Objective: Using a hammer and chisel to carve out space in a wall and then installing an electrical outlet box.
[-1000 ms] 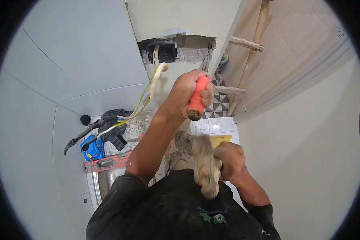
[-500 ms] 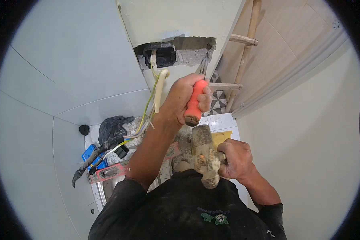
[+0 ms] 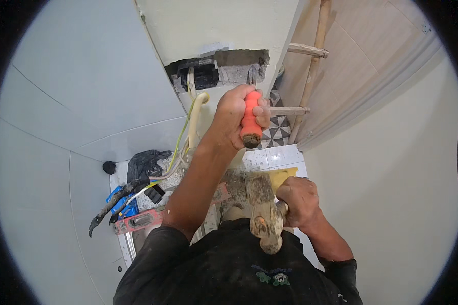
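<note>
My left hand (image 3: pixel 234 114) is wrapped round the orange-red handle of a chisel (image 3: pixel 251 121), whose metal blade reaches into a rough slot (image 3: pixel 234 71) cut in the wall. Inside the slot's left part sits a black electrical box (image 3: pixel 203 75). Lower down, my right hand (image 3: pixel 299 201) grips a ball-peen hammer (image 3: pixel 263 203) by its handle; its dusty head is apart from the chisel's butt end. A cream conduit (image 3: pixel 196 119) and several wires (image 3: pixel 175 160) hang out of the box, to the left of my left forearm. The blade's tip is hard to make out against the broken masonry.
A wooden ladder (image 3: pixel 310 76) leans at the right, beyond the wall's edge. Below lie a red spirit level (image 3: pixel 142 219), a blue object (image 3: pixel 124 201), a black plastic bag (image 3: pixel 147 163), a yellow piece (image 3: pixel 277 177) and grey rubble. Dark taped cable ends (image 3: pixel 103 211) stick out left.
The chisel has shifted slightly and stands more upright, its blade further left in the slot. The hammer has dropped a little toward my body. The whole view has shifted slightly.
</note>
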`<state>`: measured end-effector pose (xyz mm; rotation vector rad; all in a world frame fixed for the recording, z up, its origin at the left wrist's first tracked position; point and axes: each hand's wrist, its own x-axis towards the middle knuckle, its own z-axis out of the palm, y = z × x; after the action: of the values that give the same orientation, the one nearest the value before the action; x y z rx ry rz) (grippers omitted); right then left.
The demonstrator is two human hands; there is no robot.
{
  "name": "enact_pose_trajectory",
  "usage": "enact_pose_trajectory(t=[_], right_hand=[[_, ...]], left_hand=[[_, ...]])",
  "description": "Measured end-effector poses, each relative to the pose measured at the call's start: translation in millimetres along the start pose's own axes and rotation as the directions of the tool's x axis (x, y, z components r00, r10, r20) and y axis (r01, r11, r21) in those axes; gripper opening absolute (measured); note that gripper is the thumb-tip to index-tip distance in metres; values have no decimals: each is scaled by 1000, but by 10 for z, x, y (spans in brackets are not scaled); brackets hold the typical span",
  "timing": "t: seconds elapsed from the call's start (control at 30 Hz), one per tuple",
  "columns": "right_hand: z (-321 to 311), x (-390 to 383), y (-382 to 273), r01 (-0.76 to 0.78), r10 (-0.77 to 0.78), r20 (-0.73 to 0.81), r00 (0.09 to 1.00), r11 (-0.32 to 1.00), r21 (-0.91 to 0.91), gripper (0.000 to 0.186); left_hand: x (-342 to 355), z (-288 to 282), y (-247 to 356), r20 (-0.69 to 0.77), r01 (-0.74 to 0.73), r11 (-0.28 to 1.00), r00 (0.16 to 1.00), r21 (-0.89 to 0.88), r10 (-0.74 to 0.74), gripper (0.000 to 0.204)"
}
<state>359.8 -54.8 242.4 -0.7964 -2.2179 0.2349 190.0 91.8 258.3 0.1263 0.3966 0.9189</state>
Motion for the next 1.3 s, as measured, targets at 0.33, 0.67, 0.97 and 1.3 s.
enact_pose_trajectory(t=[0.33,0.67,0.97,1.3], right_hand=[[95,-182,-81,-329,324,59,944,939,100,33],[154,-445,114,-332,320,92,943,922,198,27],[44,-568,190,-289,265,119,957,908,303,25],[-124,-822,356,-268,229,147,962,894,359,23]], left_hand=[[-196,-104,-33,13,-163,856,984,491,180,21],[-429,-110,-240,-58,-54,944,995,326,77,22],[-205,-56,-136,-254,-292,695,782,657,569,24],[-345,19,-330,-277,-260,733,806,629,523,24]])
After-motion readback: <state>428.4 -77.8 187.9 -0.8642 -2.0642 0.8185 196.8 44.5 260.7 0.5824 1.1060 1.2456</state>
